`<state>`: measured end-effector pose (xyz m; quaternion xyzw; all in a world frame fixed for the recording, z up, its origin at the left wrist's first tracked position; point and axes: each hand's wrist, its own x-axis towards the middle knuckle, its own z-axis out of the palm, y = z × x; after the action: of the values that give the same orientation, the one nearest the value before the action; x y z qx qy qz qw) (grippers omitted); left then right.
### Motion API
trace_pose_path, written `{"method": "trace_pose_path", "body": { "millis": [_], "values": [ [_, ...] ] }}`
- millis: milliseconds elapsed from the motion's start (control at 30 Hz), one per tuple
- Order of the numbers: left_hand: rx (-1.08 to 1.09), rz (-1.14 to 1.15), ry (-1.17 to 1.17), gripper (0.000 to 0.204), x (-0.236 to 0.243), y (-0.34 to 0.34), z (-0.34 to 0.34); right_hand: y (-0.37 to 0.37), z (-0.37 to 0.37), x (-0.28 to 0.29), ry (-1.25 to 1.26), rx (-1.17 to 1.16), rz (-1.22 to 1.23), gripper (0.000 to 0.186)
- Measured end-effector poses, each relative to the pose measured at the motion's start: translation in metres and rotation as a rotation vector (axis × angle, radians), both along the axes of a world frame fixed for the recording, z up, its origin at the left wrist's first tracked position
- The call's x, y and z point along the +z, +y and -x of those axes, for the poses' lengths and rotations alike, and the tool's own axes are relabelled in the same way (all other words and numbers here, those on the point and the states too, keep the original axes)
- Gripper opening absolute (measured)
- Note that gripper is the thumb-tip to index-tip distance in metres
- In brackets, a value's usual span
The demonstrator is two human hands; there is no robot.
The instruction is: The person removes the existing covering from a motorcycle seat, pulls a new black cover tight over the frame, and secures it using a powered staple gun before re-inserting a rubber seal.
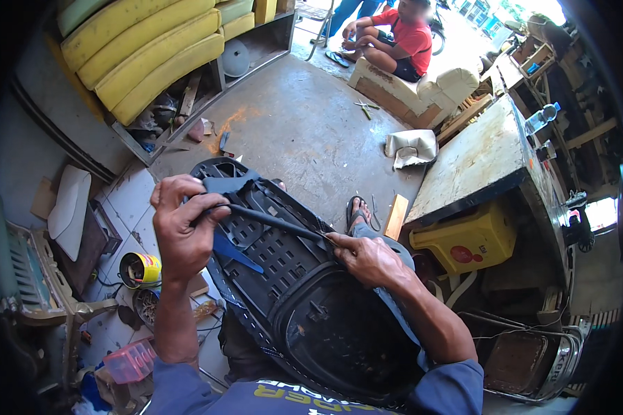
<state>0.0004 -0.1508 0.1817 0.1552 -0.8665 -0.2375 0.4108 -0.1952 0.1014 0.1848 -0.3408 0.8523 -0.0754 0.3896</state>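
Note:
Upside down across my lap lies a black plastic motorcycle seat base (256, 238), with a slotted middle and a rounded hollow (346, 332) at the near end. A dark strip (273, 220), perhaps a strap or cover edge, stretches across it between my hands. My left hand (187, 221) is closed with fingertips pinching the strip's left end, beside a dark grey flap (230, 184) at the far end. Curled at the right edge of the base, my right hand (367, 259) grips the strip's other end. A blue pointed piece (237, 253) shows below the strip.
At right stands a worn table (471, 162) with a yellow crate (467, 238) under it. Pliers (363, 108) and a wooden block (395, 216) lie on the floor. A yellow can (140, 269) stands left of me. A person (412, 41) sits on a low seat ahead.

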Motion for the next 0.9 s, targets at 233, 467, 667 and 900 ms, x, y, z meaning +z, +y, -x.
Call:
{"method": "trace_pose_path", "body": {
  "millis": [233,467,667,900],
  "values": [
    [0.013,-0.119,0.046,0.021,0.004,0.008,-0.024,0.029,-0.007,0.005,-0.032,-0.065,0.019,0.044],
    [-0.174,-0.291,0.060,0.014,0.003,0.010,-0.037,0.038,-0.001,0.006,-0.090,-0.057,0.150,0.043],
    [-0.251,-0.368,0.085,0.015,-0.002,0.009,-0.044,0.008,-0.001,0.007,-0.058,0.034,0.193,0.042],
    [-0.144,-0.396,0.173,0.015,-0.014,0.000,-0.065,0.000,-0.011,0.003,0.025,0.095,0.083,0.040]
  ]
}}
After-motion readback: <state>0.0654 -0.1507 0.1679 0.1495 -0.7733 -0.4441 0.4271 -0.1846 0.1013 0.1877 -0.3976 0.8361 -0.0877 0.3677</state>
